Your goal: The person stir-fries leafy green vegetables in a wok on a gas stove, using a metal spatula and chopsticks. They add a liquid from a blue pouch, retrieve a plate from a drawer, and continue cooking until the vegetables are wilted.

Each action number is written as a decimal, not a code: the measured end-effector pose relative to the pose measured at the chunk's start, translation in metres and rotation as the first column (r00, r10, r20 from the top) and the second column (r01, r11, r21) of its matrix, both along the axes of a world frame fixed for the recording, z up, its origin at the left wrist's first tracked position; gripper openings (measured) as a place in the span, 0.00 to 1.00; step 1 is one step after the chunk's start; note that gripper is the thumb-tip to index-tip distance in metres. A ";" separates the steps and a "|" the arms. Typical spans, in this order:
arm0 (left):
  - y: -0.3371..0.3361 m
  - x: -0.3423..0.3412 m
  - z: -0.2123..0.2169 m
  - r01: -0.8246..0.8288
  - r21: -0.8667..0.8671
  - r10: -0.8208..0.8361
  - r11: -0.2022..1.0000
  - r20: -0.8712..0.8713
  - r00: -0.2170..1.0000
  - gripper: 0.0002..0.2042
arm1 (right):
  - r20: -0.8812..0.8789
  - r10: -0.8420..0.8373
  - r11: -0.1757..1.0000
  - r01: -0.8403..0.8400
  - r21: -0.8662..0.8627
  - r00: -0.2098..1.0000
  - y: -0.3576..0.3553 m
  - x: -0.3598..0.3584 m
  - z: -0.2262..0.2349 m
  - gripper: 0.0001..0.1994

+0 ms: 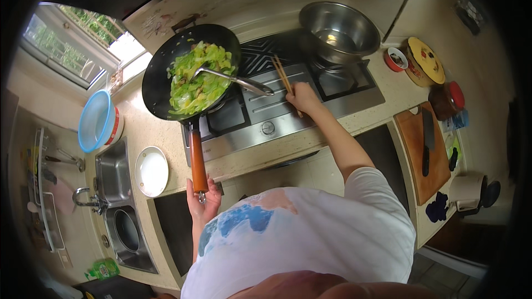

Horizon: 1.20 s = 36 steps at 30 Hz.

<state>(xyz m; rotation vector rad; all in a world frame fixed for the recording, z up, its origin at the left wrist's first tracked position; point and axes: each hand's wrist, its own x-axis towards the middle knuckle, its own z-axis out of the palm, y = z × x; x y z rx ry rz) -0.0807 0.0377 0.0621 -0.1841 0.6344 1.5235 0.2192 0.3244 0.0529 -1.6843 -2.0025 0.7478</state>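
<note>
A black wok (pixel 160 77) sits on the left burner, tilted in view, with chopped green leafy vegetables (pixel 208 91) inside. A metal spatula (pixel 249 84) rests in it, its handle reaching over the rim to the right. My left hand (pixel 204 204) is at the end of the wok's orange-brown handle (pixel 197 155), palm up with fingers stretched out beside it, not wrapped round it. Over the hob's middle, my right hand (pixel 303 98) is closed on a pair of wooden chopsticks (pixel 281 72), their tips pointing up and away from me.
A large steel pot (pixel 339 33) stands on the right burner of the gas hob (pixel 271 111). To the left are a white plate (pixel 152 171), a blue-rimmed basin (pixel 95 122) and a double sink (pixel 115 174). On the right lies a cutting board (pixel 418 160) with a cleaver (pixel 427 133).
</note>
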 end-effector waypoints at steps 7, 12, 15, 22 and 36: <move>-0.010 -0.011 -0.043 0.067 0.066 -0.066 0.996 -0.021 0.998 0.22 | -0.540 -0.195 0.855 0.412 0.316 0.819 -0.093 0.091 -0.002 0.08; -0.002 -0.011 -0.038 0.206 -0.038 -0.208 0.978 -0.057 0.976 0.21 | -0.297 -0.692 0.560 0.748 0.355 0.659 -0.144 0.227 -0.001 0.11; 0.004 -0.001 -0.036 0.140 -0.200 -0.173 0.970 -0.156 0.973 0.19 | 0.129 -0.820 0.556 0.726 0.405 0.557 -0.161 0.292 -0.001 0.13; 0.016 0.024 -0.034 0.224 -0.248 -0.279 0.943 -0.218 0.935 0.17 | 0.457 -0.775 0.578 0.782 0.234 0.437 -0.147 0.361 -0.017 0.14; -0.024 0.027 -0.026 0.193 -0.294 -0.278 0.936 -0.283 0.918 0.14 | -0.001 -0.879 0.357 0.657 0.664 0.478 -0.177 0.308 -0.027 0.13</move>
